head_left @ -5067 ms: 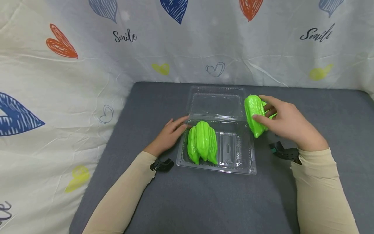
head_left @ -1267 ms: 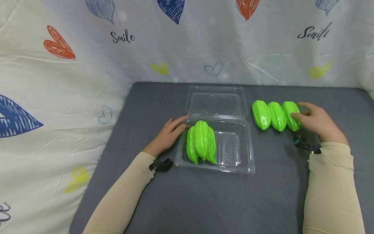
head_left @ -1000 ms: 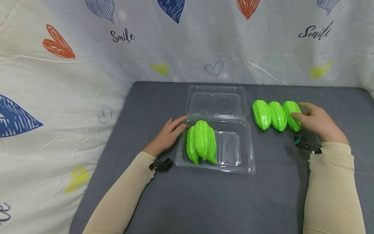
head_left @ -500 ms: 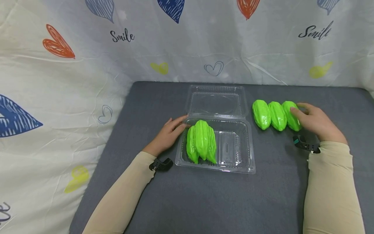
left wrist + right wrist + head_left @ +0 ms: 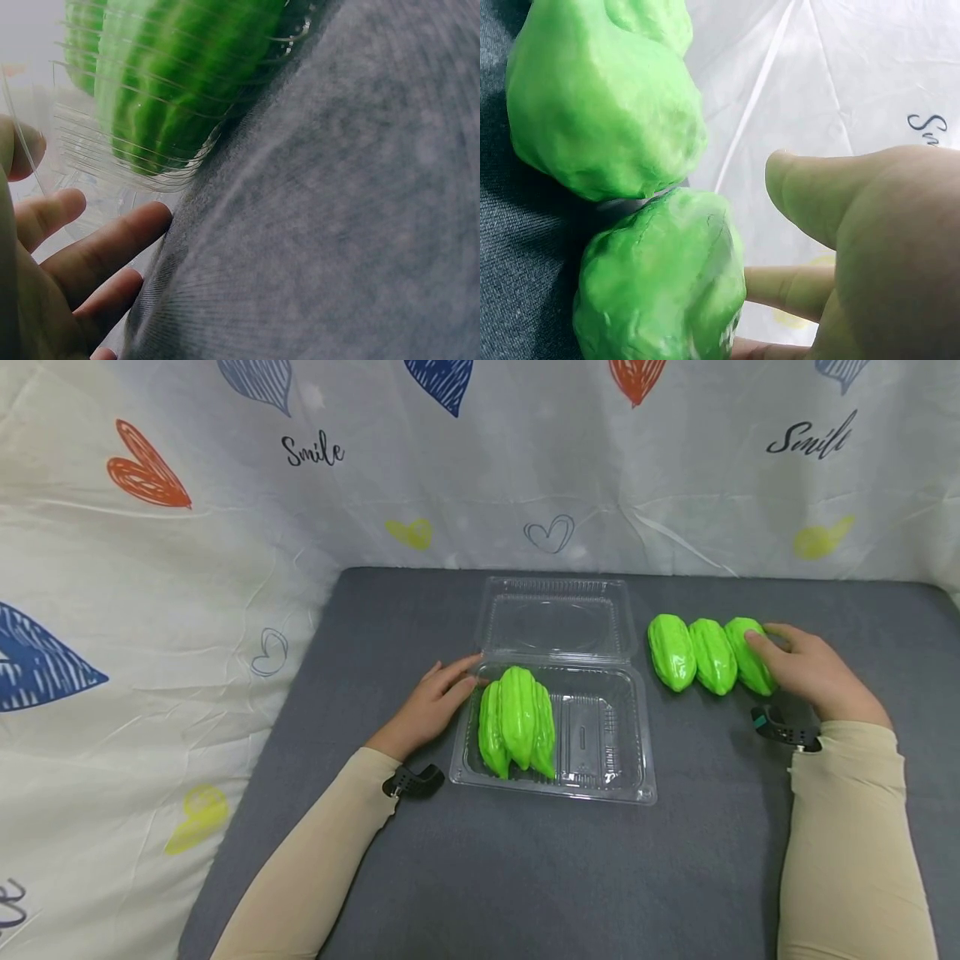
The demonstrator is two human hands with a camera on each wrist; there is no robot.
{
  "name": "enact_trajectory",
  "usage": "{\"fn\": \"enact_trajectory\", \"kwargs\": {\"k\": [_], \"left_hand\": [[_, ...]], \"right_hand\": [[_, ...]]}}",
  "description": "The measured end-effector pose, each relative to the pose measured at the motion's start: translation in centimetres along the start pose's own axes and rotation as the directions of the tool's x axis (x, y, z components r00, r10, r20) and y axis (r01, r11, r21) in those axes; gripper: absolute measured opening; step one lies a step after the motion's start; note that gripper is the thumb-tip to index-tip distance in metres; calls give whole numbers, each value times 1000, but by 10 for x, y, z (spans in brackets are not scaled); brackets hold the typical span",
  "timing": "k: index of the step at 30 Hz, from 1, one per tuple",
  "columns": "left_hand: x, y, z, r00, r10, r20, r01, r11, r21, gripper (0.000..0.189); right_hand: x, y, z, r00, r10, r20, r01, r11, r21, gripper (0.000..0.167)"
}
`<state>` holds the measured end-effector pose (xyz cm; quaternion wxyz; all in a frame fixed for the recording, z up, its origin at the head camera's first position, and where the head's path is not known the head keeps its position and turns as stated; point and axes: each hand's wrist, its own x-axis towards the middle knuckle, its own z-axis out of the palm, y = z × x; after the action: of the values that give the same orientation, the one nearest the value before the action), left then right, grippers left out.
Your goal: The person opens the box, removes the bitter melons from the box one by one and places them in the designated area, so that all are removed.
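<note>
"Smile" lettering [image 5: 312, 449] stands twice on the white backdrop cloth [image 5: 465, 472]

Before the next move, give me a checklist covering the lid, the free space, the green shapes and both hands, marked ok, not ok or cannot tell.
1. Lid open: ok, laid back beyond the container.
2. Free space inside: ok, the green cluster sits to the left, with bare floor to its right.
3. Three green shapes outside, in a row: ok, right of the container.
4. Those three separate or joined: cannot tell.
5. Right hand gripping the rightmost shape: not ok, its thumb stands clear.
6. Left hand steadying the container: cannot tell, though it is at the left edge.
</note>
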<state>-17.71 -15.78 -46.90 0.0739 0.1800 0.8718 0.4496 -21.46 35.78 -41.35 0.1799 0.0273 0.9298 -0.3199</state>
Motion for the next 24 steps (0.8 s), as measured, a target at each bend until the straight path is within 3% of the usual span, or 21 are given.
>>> {"fn": "enact_trajectory", "kwargs": {"k": [24], "left_hand": [[0,0,0,1000,11,3,-11,1000,5,49]], "right_hand": [[2,2,-1,1000,24,16,-24,1000,-4,101]]}}
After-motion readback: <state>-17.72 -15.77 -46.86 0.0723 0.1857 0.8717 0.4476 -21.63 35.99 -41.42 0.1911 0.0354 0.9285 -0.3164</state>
